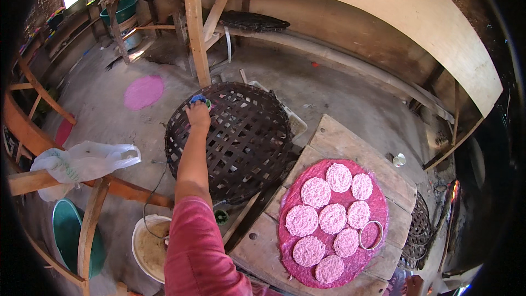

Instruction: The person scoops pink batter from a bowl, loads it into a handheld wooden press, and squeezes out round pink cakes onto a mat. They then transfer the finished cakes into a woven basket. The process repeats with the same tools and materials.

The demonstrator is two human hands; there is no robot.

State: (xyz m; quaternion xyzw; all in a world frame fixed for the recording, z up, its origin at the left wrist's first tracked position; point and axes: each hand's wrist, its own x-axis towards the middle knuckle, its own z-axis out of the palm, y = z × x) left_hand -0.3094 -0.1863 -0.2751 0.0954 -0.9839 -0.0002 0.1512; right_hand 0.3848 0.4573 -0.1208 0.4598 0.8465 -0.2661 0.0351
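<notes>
My left arm, in a pink sleeve, stretches forward over a large round dark woven basket tray with an open lattice. At its far left rim my left hand has its fingers closed around a small blue thing whose kind I cannot make out. A small round green-and-white container shows right beside the fingers; whether it is held too is unclear. On a wooden plank table at the right lies a round pink mat bearing several round pink noodle-like cakes and a metal ring. My right hand is not in view.
At the left, a white plastic bag hangs over a wooden frame above a green basin. A pale bucket stands near my sleeve. A wooden post rises beyond the basket. A white cup lies on the floor at right.
</notes>
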